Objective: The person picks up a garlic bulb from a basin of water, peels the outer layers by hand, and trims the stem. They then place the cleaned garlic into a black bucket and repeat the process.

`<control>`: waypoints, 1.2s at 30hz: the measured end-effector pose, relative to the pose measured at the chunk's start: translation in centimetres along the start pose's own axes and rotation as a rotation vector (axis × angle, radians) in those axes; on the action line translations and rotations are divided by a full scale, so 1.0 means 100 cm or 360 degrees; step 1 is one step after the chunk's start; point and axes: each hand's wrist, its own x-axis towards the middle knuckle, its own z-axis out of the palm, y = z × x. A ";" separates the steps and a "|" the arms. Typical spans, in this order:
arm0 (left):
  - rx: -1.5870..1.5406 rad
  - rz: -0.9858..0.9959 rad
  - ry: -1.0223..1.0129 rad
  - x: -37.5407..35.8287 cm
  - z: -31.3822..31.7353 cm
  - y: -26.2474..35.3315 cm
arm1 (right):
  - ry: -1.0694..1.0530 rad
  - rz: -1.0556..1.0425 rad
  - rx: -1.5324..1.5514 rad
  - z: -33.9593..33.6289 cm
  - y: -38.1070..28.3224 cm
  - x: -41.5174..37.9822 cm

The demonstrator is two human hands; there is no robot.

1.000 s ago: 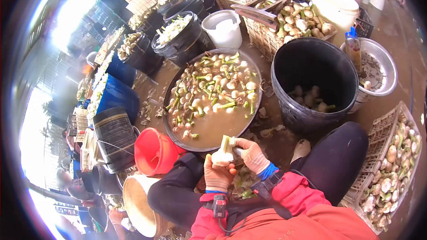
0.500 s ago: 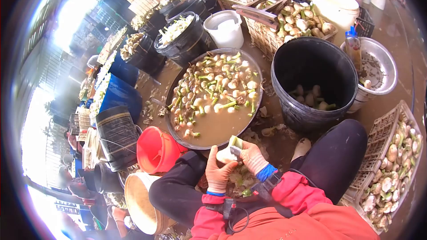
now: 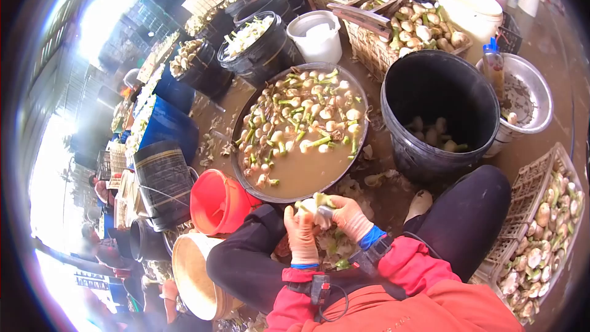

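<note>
Held bulb (image 3: 307,204): white, with pale green. Blade (image 3: 326,211): grey. Wristband, right (image 3: 371,237): bright blue. Sleeve, right (image 3: 405,263): pinkish red. Top (image 3: 424,315): orange-red. Trousers (image 3: 476,209): plain black. Basin (image 3: 236,160): dark grey rim. Water (image 3: 313,169): muddy brown. Floating bulbs (image 3: 305,146): cream and white, stems green. Small bucket (image 3: 209,192): bright red. Large bucket (image 3: 409,155): black. Bottle cap (image 3: 491,46): blue. Crate, right (image 3: 530,187): beige lattice. Tub, left (image 3: 165,128): deep blue. Banded bucket (image 3: 163,187): black, its stripe seemingly yellowish, though glare hampers reading. Floor (image 3: 556,123): wet brown.
</note>
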 end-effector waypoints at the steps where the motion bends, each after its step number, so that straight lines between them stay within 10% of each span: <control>1: 0.0226 0.0150 0.0005 0.014 -0.020 -0.026 | -0.0072 0.0017 -0.0172 0.002 0.013 0.004; 3: 0.0103 0.0158 0.0226 0.023 -0.010 -0.019 | -0.0177 -0.0579 -0.0594 0.009 0.037 0.008; 5: -0.0565 -0.0358 0.0450 0.031 -0.011 -0.006 | -0.0182 -0.0509 -0.0817 0.004 0.044 0.012; 9: -0.0639 -0.0354 0.0504 0.011 -0.009 0.014 | 0.0275 -0.0239 0.0111 -0.018 0.029 0.025; 21: -0.1330 -0.0452 0.0219 0.002 -0.040 0.015 | 0.1331 -0.0569 0.0866 -0.093 0.053 0.063; 23: -0.1303 -0.0449 0.0344 0.002 -0.041 0.018 | 0.1488 -0.0157 0.0720 -0.099 0.050 0.061; 25: -0.1302 -0.0434 0.0276 0.004 -0.043 0.017 | 0.0498 -0.0180 0.0492 -0.091 0.049 0.052; 27: -0.1264 -0.0449 0.0262 0.004 -0.039 0.018 | 0.0082 -0.0321 -0.1029 -0.042 0.021 0.022; 29: -0.1181 -0.0590 0.0192 0.006 -0.042 0.012 | -0.0227 -0.0453 -0.0642 -0.004 -0.007 -0.002; 36: -0.1178 -0.0756 0.0191 0.008 -0.027 -0.008 | -0.0254 -0.0539 -0.0839 0.017 0.020 -0.001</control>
